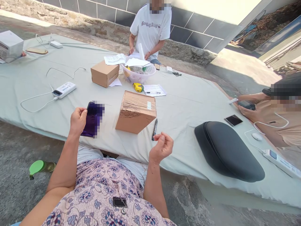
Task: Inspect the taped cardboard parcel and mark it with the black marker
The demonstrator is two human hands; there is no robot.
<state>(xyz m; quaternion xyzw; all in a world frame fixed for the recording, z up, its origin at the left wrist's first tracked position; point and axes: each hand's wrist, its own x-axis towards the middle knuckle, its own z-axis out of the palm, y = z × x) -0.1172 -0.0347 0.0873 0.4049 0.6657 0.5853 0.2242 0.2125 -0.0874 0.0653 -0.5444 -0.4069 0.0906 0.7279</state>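
Note:
My left hand (78,121) is closed on the edge of a dark, shiny purple-black smartphone (88,121), held up over the table's near edge; part of its face is blurred out. My right hand (161,147) is raised at the same edge, palm up, its fingers loosely bent and apart with nothing visible in them. Just beyond its fingertips lies a black marker pen (155,128); whether they touch it I cannot tell. Between my hands stands a brown cardboard box (137,111), with dark scribbled lines and a small label on it.
Ahead are another carton (105,73), a pink basin (137,77) with papers, and a yellow tape measure (138,87). A power bank (64,90) trails a cable at left. A black padded seat (228,150) lies at right. Two people sit or stand around the table (183,106).

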